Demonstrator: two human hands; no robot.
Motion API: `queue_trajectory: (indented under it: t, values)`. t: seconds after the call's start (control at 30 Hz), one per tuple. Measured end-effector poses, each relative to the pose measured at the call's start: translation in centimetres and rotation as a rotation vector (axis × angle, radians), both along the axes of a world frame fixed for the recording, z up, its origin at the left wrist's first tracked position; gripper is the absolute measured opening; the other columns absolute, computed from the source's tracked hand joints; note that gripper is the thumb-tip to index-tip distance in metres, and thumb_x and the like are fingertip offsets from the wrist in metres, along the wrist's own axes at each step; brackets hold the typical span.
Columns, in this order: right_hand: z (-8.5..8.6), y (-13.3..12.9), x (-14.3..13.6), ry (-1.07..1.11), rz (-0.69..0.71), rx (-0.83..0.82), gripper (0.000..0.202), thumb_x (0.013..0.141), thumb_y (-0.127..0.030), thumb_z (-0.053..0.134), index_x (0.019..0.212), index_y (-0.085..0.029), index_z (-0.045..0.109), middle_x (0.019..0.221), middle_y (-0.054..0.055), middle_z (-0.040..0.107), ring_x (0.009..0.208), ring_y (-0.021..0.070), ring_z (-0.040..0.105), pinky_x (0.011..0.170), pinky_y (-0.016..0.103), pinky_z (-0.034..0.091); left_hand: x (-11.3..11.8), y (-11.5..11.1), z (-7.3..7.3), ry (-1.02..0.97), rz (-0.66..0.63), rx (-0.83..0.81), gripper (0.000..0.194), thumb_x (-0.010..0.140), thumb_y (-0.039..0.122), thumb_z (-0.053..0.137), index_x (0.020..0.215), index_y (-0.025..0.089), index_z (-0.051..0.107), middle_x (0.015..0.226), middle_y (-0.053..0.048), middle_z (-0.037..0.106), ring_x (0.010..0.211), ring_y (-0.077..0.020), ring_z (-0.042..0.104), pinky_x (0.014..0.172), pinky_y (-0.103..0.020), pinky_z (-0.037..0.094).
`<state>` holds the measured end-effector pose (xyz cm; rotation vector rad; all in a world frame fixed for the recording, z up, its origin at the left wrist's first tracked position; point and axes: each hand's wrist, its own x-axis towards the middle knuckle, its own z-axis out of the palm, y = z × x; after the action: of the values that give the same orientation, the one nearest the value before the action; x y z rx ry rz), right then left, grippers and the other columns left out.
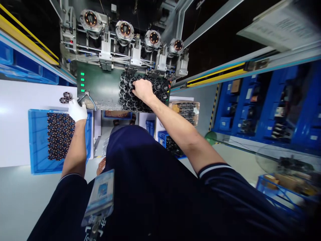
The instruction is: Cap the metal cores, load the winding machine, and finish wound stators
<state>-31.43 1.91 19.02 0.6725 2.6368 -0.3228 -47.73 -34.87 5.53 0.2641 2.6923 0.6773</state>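
Observation:
My right hand (141, 89), bare, rests on a cluster of dark round stator-like parts (160, 87) lying on the green machine table (102, 88); its fingers curl over one part. My left hand (77, 110), in a white glove, hovers over the top edge of a blue crate (37, 144) filled with several rows of the same dark round parts (59, 135). Two loose parts (65, 97) sit just above the gloved hand; whether its fingers hold one is hidden. Behind the table, a machine carries several round fixtures with copper windings (124, 29).
A white bench (17, 100) bears the blue crate. A cardboard box of parts (187, 108) and another blue crate (164, 137) stand to the right below the table. Blue storage shelves (263, 103) line the right side. A badge (100, 194) hangs on my dark shirt.

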Motion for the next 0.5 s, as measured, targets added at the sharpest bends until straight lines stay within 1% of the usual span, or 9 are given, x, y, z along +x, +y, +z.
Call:
queue_trajectory:
  t: [0.07, 0.13, 0.2, 0.27, 0.33, 0.4, 0.43, 0.5]
  values:
    - [-0.1, -0.1, 0.0, 0.001, -0.013, 0.006, 0.04, 0.108, -0.02, 0.066, 0.138, -0.005, 0.089, 0.143, 0.03, 0.086, 0.136, 0.0482, 0.081, 0.12, 0.064, 0.063, 0.1, 0.1, 0.2, 0.001, 0.002, 0.012, 0.046, 0.115, 0.056, 0.063, 0.144, 0.02, 0.06, 0.145, -0.012, 0.058, 0.141, -0.0383, 0.049, 0.122, -0.068, 0.042]
    - [-0.1, -0.1, 0.0, 0.0, -0.028, 0.006, 0.04, 0.109, -0.02, 0.066, 0.139, -0.006, 0.088, 0.143, 0.03, 0.086, 0.136, 0.048, 0.081, 0.12, 0.064, 0.063, 0.3, 0.3, 0.5, 0.008, 0.002, 0.012, 0.043, 0.115, 0.049, 0.062, 0.145, 0.018, 0.059, 0.146, -0.013, 0.056, 0.146, -0.0409, 0.043, 0.124, -0.073, 0.038]
    - [-0.1, -0.1, 0.0, -0.005, -0.042, -0.006, 0.041, 0.11, -0.021, 0.066, 0.142, -0.007, 0.087, 0.145, 0.029, 0.086, 0.138, 0.047, 0.08, 0.121, 0.063, 0.063, 0.5, 0.7, 1.0, 0.024, -0.009, 0.007, 0.045, 0.114, 0.046, 0.066, 0.146, 0.015, 0.06, 0.153, -0.016, 0.055, 0.152, -0.0448, 0.039, 0.126, -0.078, 0.035]
    - [0.0, -0.2, -0.1, -0.016, -0.051, -0.018, 0.042, 0.11, -0.02, 0.065, 0.144, -0.009, 0.086, 0.148, 0.027, 0.085, 0.14, 0.0458, 0.079, 0.123, 0.063, 0.062, 0.8, 1.8, 1.6, 0.06, -0.026, 0.011, 0.049, 0.112, 0.042, 0.07, 0.15, 0.012, 0.061, 0.163, -0.02, 0.053, 0.157, -0.0471, 0.037, 0.13, -0.08, 0.033]
    - [0.0, -0.3, -0.2, -0.027, -0.059, -0.012, 0.043, 0.109, -0.018, 0.063, 0.145, -0.011, 0.087, 0.149, 0.025, 0.086, 0.141, 0.045, 0.079, 0.124, 0.062, 0.061, 1.4, 3.7, 2.1, 0.101, -0.056, 0.025, 0.054, 0.109, 0.036, 0.074, 0.155, 0.01, 0.062, 0.171, -0.022, 0.053, 0.162, -0.0467, 0.039, 0.138, -0.076, 0.032]
    - [-0.1, -0.4, -0.4, -0.025, -0.065, -0.001, 0.045, 0.108, -0.017, 0.061, 0.144, -0.011, 0.087, 0.149, 0.024, 0.086, 0.141, 0.0449, 0.08, 0.124, 0.061, 0.062, 2.4, 6.4, 2.5, 0.131, -0.122, 0.055, 0.058, 0.106, 0.032, 0.08, 0.158, 0.012, 0.065, 0.172, -0.023, 0.058, 0.165, -0.0452, 0.044, 0.145, -0.07, 0.032]
    - [-0.2, -0.3, -0.4, -0.022, -0.068, 0.001, 0.045, 0.108, -0.016, 0.061, 0.144, -0.011, 0.087, 0.149, 0.024, 0.086, 0.141, 0.0451, 0.08, 0.124, 0.061, 0.062, 3.1, 8.0, 2.7, 0.138, -0.178, 0.085, 0.061, 0.103, 0.031, 0.083, 0.159, 0.014, 0.066, 0.17, -0.022, 0.062, 0.166, -0.0446, 0.047, 0.147, -0.067, 0.033]
    - [0.0, 0.0, -0.2, -0.01, -0.06, -0.014, 0.044, 0.108, -0.019, 0.064, 0.145, -0.011, 0.087, 0.15, 0.024, 0.086, 0.142, 0.046, 0.079, 0.125, 0.062, 0.061, 4.5, 11.3, 3.0, 0.132, -0.318, 0.183, 0.07, 0.099, 0.03, 0.09, 0.163, 0.016, 0.065, 0.167, -0.021, 0.066, 0.165, -0.043, 0.054, 0.147, -0.061, 0.041]
